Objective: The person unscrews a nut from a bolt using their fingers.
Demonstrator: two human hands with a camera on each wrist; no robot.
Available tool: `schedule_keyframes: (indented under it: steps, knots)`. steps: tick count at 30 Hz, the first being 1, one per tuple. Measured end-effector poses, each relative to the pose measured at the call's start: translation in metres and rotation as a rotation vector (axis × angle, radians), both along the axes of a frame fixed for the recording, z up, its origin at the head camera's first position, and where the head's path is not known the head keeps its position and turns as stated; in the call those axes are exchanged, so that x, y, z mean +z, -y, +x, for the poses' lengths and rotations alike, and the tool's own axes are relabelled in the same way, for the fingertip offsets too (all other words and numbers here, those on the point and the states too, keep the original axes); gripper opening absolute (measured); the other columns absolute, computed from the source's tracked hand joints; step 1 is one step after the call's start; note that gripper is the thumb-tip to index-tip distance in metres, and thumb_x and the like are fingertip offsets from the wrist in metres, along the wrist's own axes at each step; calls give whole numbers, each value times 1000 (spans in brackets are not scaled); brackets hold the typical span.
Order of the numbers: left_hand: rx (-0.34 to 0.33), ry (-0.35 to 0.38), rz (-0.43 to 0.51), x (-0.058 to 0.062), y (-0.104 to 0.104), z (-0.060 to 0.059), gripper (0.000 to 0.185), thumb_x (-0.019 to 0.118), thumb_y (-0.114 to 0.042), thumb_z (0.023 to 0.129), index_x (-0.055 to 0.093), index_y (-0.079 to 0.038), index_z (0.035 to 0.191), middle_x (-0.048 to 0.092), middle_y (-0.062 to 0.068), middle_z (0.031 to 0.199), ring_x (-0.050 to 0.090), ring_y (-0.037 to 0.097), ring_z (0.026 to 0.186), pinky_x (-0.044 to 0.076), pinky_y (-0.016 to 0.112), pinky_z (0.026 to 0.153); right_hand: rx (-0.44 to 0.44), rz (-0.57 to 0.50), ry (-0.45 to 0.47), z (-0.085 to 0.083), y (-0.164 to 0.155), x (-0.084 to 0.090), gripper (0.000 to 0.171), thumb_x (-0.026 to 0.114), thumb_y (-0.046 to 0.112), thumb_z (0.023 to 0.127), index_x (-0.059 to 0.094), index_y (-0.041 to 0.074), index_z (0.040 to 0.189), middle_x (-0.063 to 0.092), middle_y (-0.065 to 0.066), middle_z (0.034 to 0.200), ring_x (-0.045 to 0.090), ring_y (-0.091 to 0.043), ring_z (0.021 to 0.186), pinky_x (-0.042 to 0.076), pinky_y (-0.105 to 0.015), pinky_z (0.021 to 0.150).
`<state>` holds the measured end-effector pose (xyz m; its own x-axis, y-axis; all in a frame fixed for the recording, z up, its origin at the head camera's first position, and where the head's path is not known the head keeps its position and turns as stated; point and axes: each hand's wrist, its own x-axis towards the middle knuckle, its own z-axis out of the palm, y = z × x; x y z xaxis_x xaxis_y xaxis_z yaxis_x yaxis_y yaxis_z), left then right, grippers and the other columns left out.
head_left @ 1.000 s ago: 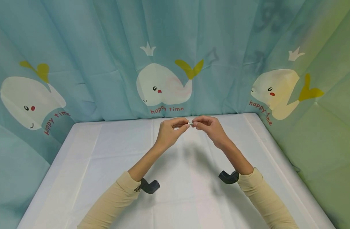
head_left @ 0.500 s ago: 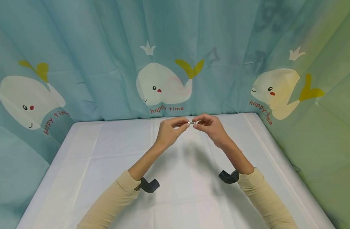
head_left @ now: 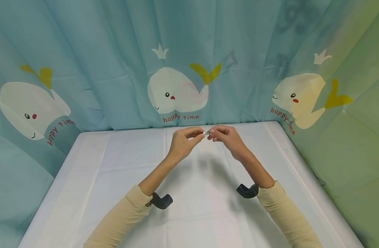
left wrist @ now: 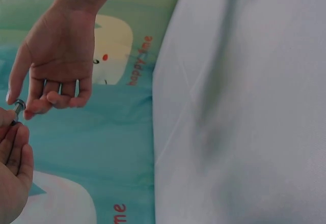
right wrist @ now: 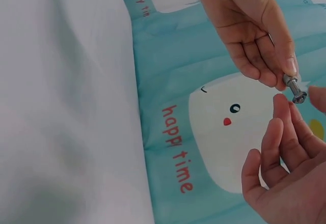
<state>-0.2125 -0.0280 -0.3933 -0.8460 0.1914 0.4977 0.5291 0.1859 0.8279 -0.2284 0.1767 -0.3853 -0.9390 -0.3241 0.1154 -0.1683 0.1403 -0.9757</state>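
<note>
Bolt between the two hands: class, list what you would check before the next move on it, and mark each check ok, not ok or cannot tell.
1. Left hand pinches one end of the bolt: ok.
2. Right hand has its fingertips at the other end: ok.
3. Bolt held in the air above the white tablecloth, apart from it: ok.
4. A nut sits on the thread: cannot tell, the fingers hide it.
5. Bolt in view of all three cameras: ok.
6. Hands apart from the whale curtain: ok.
</note>
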Motion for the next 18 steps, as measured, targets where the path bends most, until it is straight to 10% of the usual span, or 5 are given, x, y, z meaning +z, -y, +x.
schedule_keyframes:
  steps: [18]
  knots:
    - [9, 1, 1, 32, -3, 25, 10, 70, 5, 89, 72, 10, 98, 73, 20, 93, 72, 32, 88, 58, 42, 81, 46, -79, -84, 3, -4, 0, 19, 68, 3, 93, 66, -6, 110, 69, -4, 100, 64, -17, 91, 53, -30, 84]
